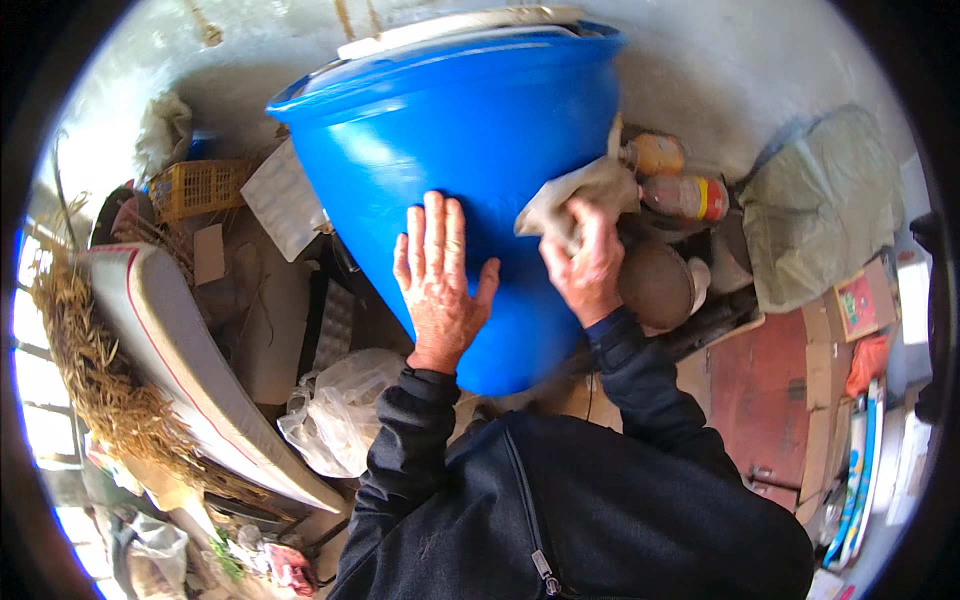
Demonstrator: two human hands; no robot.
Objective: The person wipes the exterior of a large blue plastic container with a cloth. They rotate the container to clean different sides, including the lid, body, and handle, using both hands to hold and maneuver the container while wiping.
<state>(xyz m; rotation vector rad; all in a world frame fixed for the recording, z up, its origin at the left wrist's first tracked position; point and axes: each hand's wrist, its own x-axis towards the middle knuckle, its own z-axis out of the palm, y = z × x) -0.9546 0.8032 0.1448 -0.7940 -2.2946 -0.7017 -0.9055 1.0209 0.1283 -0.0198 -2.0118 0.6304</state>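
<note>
A large blue plastic barrel (400, 160) stands in front of me, with a whitish lid (460, 28) on its rim. My left hand (442, 285) lies flat against the barrel's side, fingers stretched upward. My right hand (588, 260) is closed on a beige cloth (570, 195), which rests against the right side of the barrel. Part of the cloth is bunched under the fingers, so their tips are partly hidden.
Right of the barrel are bottles (685, 197), a round brown bowl-like thing (655, 287) and a greenish sack (825, 215). To the left are a yellow crate (200, 188), an egg tray (285, 200), a clear plastic bag (345, 410), dried stalks (110, 360) and a long pale padded panel (190, 350).
</note>
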